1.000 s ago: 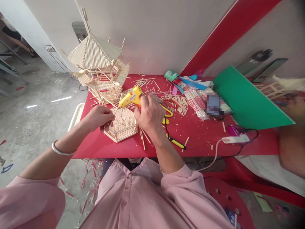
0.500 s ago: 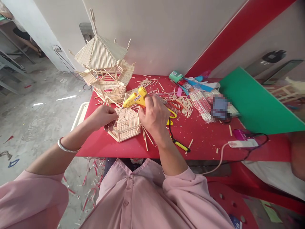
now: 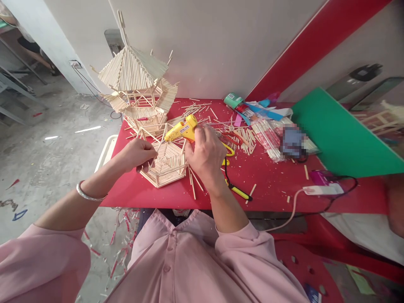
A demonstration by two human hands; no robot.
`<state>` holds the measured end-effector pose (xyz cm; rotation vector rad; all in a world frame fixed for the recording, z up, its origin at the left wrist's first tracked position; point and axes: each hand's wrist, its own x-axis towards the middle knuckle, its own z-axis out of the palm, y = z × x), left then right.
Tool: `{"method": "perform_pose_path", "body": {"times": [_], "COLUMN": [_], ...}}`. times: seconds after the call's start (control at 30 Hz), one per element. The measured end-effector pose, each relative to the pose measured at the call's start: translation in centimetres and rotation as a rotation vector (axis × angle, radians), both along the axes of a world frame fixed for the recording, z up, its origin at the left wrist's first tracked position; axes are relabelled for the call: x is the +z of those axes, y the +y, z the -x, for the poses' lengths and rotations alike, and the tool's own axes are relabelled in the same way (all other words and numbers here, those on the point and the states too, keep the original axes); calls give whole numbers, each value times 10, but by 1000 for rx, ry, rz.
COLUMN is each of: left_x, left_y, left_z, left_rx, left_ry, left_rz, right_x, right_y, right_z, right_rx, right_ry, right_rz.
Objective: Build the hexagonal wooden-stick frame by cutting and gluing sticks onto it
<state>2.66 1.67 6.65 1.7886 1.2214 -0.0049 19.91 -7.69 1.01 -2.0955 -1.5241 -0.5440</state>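
My right hand (image 3: 206, 153) is wrapped round a yellow hot glue gun (image 3: 183, 129), whose nozzle points down and left. Below the nozzle lies an eight-sided or similar platform of thin wooden sticks (image 3: 167, 162), with a low railing along its edges. At the platform's left side, the fingers of my left hand (image 3: 140, 155) are pinched on a thin wooden stick (image 3: 159, 148), close to the nozzle. My fingers partly hide this stick. Behind them stands a tiered pavilion made of sticks (image 3: 132, 71), with a pointed roof.
Loose sticks, yellow-handled scissors (image 3: 229, 150) and a yellow utility knife (image 3: 240, 192) lie on the red table (image 3: 271, 189). Bagged sticks (image 3: 267, 136), a power strip (image 3: 323, 190) with cables and a green board (image 3: 347, 139) are at right. Another person's arm (image 3: 396, 206) shows at the right edge.
The glue gun has shifted slightly to the right, its nozzle now a little away from my left fingertips. My left hand has barely moved.
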Motion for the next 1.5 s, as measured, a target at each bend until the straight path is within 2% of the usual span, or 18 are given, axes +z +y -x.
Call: {"method": "perform_pose_path", "body": {"times": [0.33,0.57,0.73,0.87,1.0,1.1,1.27,1.5], "left_x": [-4,-10,-10,-14,-16,-15,-11,-12], "left_y": [3,6,5,5,6,6,5,6], "left_z": [0,-1,-2,0,2,0,-2,-2], "left_rx": [0,2,22,6,48,55,0,38], "left_ry": [18,-9,-31,-58,-77,-57,-12,-46], "left_rz": [-4,19,17,3,35,56,-7,36], "right_x": [-2,-1,-7,-11,-15,-16,-16,-16], "right_y": [-5,-36,-50,-52,-52,-52,-53,-55], "right_z": [-1,9,16,17,18,20,18,16], "right_rx": [1,126,153,163,184,200,205,190], "right_ry": [4,-2,-41,-35,-12,-7,-8,-27], "right_rz": [-32,-58,-72,-77,-78,-84,-123,-120]}}
